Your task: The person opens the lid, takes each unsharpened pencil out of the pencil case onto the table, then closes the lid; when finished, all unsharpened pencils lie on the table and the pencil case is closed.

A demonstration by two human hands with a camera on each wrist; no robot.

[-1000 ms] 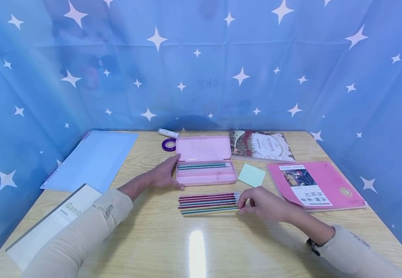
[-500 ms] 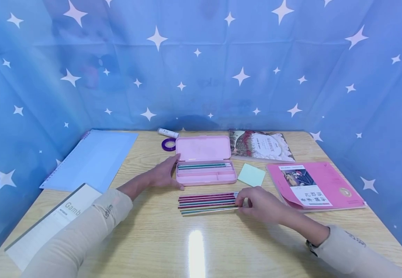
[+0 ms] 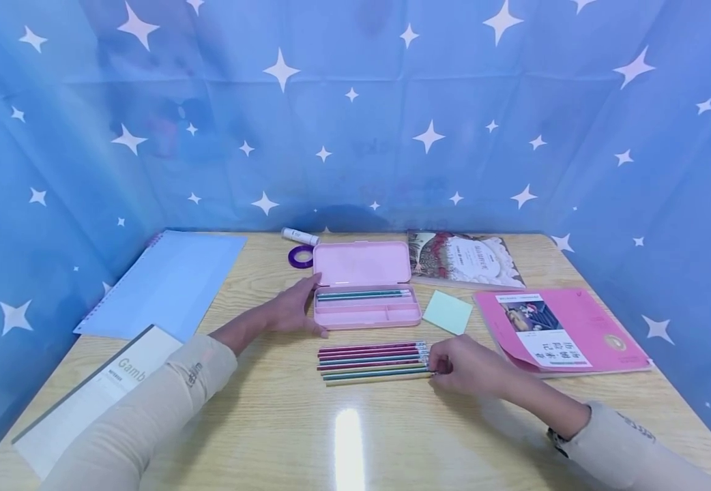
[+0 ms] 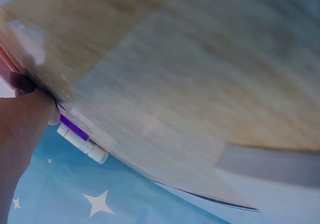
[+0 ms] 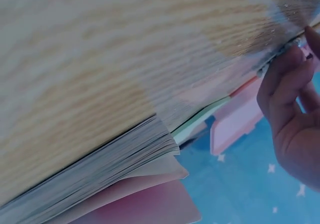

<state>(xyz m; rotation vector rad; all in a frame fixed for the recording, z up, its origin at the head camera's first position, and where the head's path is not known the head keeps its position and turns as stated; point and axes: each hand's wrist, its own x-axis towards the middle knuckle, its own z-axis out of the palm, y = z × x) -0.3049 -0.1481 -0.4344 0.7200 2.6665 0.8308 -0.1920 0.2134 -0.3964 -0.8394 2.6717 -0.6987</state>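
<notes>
The right hand (image 3: pixel 462 365) is laid at the eraser ends of a row of pencils (image 3: pixel 372 359) on the wooden table (image 3: pixel 355 436). Its fingers are curled onto the nearest pencil ends, though the contact itself is hidden by the knuckles, so which pencil is pinched cannot be told. In the right wrist view only blurred fingertips (image 5: pixel 280 78) against the pencil tips are seen. The left hand (image 3: pixel 288 310) is held open, its fingers and thumb resting against the left end of the open pink pencil case (image 3: pixel 364 286), in which a few pencils lie. Just right of the case a green sticky-note pad (image 3: pixel 447 311) is seen.
</notes>
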